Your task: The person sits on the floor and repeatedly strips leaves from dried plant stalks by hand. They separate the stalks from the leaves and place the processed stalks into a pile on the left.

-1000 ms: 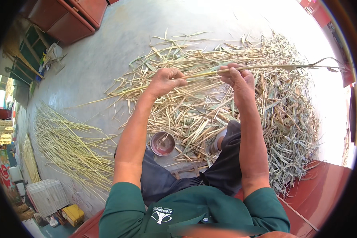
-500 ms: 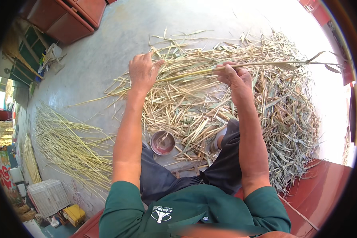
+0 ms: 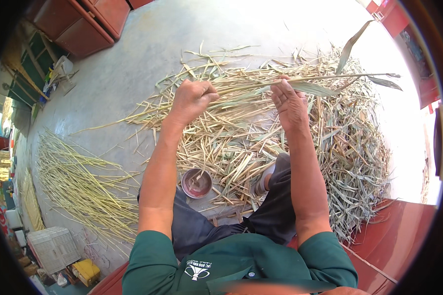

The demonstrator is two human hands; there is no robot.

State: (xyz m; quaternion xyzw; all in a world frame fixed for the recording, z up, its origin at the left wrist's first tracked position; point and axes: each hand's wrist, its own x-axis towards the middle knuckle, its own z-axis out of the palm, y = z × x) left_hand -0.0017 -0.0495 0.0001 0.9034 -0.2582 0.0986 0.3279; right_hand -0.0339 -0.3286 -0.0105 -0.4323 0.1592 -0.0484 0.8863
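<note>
While both hands work one long green stalk (image 3: 261, 86) held level above the heap of dry stalks and leaves (image 3: 290, 137), the step in hand looks like stripping leaves off it; the stalk runs from the left fist out past the right hand, where a few green blades (image 3: 349, 49) hang on near its tip. In the head view, the left hand (image 3: 192, 98) is closed in a fist around the stalk's near end, knuckles up, forearm reaching straight forward. The right hand (image 3: 290, 103) has its fingers (image 3: 283, 86) curled up over the stalk, pinching it, back of the hand toward the camera. A clean pull would call for a firm left grip while the right slides outward. A small round bowl (image 3: 197, 183) sits on the concrete floor (image 3: 147, 59) by the knee, and a sorted bundle of pale stalks (image 3: 79, 182) lies well apart at left.
</note>
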